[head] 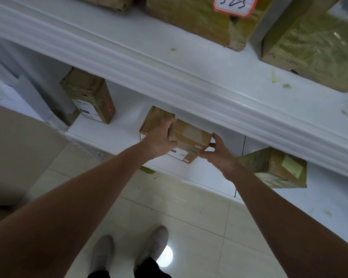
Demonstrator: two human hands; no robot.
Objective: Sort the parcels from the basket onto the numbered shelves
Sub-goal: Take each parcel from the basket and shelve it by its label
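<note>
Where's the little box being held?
The little box is mid-frame in the head view, at the lower shelf, between the left hand and right hand, beside a brown parcel on its left.

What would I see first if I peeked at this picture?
Two bare arms reach out, and the left hand and right hand grip a small brown box at the lower white shelf in the middle. Above, on the upper shelf, bigger taped parcels sit, one with a red-edged handwritten label. At the bottom, two grey shoes stand on the pale tiled floor.
</note>
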